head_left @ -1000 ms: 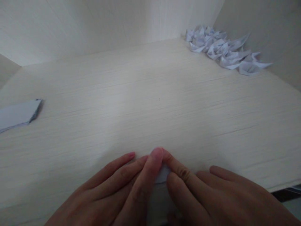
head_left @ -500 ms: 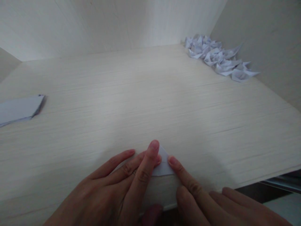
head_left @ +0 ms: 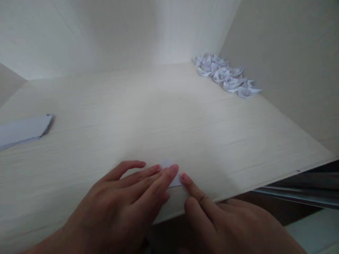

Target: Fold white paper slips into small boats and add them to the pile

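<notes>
A small folded piece of white paper (head_left: 175, 182) lies on the table near its front edge, mostly hidden by fingers. My left hand (head_left: 127, 199) rests over its left part, fingers stretched out and pressing it down against the table. The index fingertip of my right hand (head_left: 212, 213) touches the paper's right corner. That index finger is extended, while the other right fingers are bent and partly out of sight by the table edge. Neither hand grips the paper between its fingers.
Several small folded white paper boats (head_left: 225, 76) stand crowded at the back right, along the side panel (head_left: 280, 63). A stack of white paper (head_left: 23, 130) lies at the far left. The pale wooden table (head_left: 106, 116) ends at a front edge just below my hands.
My left index finger has shifted down and lies lower over the paper, covering more of it. Both hands and the paper appear slightly further left and up as the camera view shifted.
</notes>
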Tool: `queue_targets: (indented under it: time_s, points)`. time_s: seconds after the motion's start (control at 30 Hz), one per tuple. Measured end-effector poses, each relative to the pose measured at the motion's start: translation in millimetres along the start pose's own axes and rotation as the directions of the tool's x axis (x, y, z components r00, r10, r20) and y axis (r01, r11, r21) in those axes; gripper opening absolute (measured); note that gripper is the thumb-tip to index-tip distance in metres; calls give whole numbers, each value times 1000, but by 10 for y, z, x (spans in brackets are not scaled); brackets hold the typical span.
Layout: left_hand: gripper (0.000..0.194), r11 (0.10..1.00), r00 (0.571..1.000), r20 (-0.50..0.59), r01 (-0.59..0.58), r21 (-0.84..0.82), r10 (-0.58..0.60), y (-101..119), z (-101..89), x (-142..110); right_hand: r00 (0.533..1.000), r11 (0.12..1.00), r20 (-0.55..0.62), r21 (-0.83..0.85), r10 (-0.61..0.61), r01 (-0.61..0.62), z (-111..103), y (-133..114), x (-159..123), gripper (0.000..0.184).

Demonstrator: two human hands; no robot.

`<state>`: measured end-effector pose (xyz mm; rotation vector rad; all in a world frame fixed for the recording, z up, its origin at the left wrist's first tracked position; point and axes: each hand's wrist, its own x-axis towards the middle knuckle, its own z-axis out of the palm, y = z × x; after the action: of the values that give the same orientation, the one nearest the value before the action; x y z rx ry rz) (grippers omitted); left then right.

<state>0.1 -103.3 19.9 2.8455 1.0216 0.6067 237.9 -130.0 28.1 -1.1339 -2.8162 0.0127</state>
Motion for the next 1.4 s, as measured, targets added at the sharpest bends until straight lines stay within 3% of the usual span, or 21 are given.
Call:
queue_targets:
  time_s: [0.2,0.27,0.37,0.5,0.7,0.9,0.97,1.03,1.1,1.17,1.23,1.3,1.4]
  points:
    - [27,1000,999,-54,-4,1,4,-151,42,155,972,983,189,92,141,-160,-243,-129,123,45]
    - [26,991,991,27,129,-46,-128,-191,12,252,964,975,192,88,183,-202,-279,-130,125,45]
    - [30,923,925,182,359,-139,-332,-233,-95,430,966,971,137,70,220,-231,-266,-101,92,54]
    - [29,886,823,442,449,-117,-358,-287,-228,701,970,971,97,64,223,-230,-206,-86,35,56]
    - [20,821,708,609,550,-156,-359,-363,-194,988,972,970,28,65,231,-233,-171,-154,-34,50]
    - [19,685,582,727,696,-214,-364,-416,-91,1007,965,962,-68,129,253,-243,-18,-135,-49,39]
    - [19,643,585,733,718,-267,-348,-415,-106,989,949,947,-114,173,294,-272,42,-113,-29,31]
    - [21,593,632,698,718,-364,-336,-395,-130,976,905,913,-194,237,378,-331,75,-86,-15,27]
    - [27,532,713,612,684,-500,-342,-345,-133,971,819,855,-291,329,495,-400,83,-53,-14,27]
    - [32,461,798,475,602,-652,-372,-258,-88,963,704,783,-374,443,603,-436,85,-15,-21,29]
    - [36,389,851,308,480,-787,-425,-131,6,937,607,718,-420,563,675,-409,107,24,-23,31]
    - [40,326,857,150,341,-882,-493,25,125,881,559,662,-424,670,713,-336,157,59,-10,36]
    - [42,261,832,22,199,-945,-555,259,277,754,557,591,-404,781,725,-203,243,102,23,31]
